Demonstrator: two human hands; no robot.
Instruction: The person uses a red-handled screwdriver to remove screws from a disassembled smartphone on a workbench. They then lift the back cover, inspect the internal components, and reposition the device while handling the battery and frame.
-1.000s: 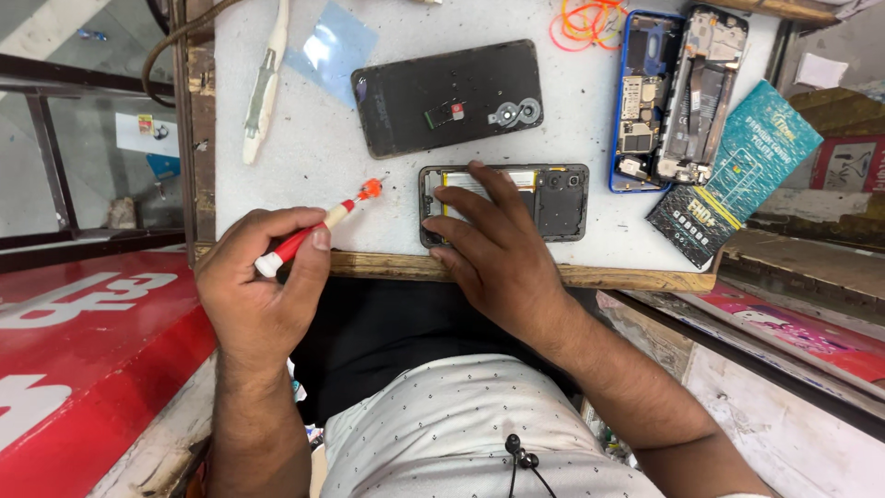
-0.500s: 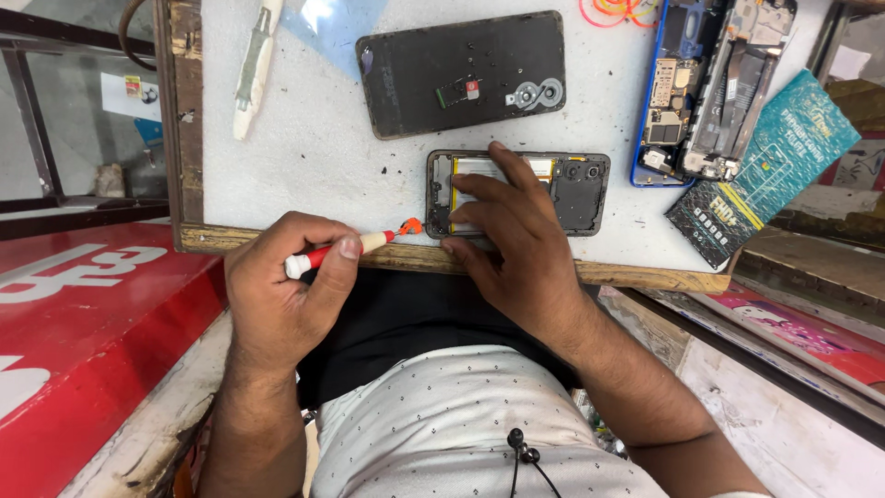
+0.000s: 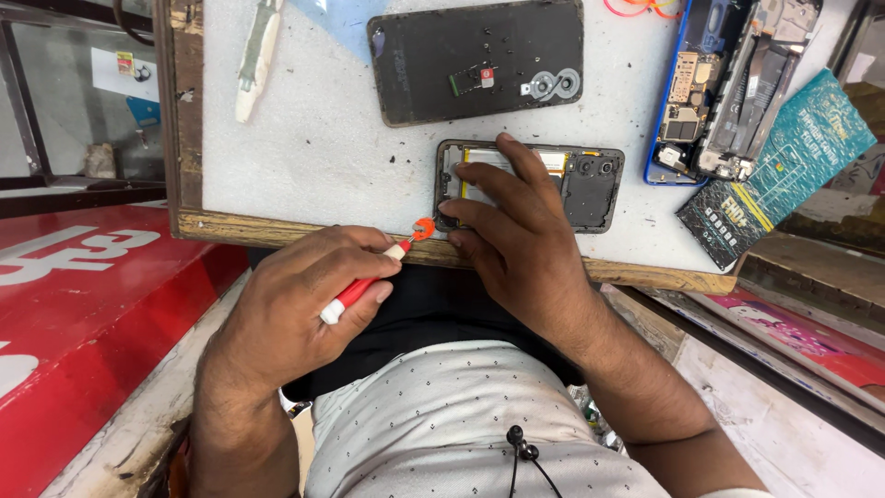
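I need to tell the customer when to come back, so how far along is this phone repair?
Done: the dark phone back cover lies off, apart on the white mat. In hand: the right hand presses on the opened phone frame with exposed battery, while the left hand brings a red-and-white screwdriver to its lower-left corner. Left: the phone is open, its cover not refitted.

The left hand [image 3: 304, 309] has swung the red-and-white screwdriver [image 3: 369, 277] rightward, its tip now at the opened phone's [image 3: 590, 184] corner by the bench's near edge.
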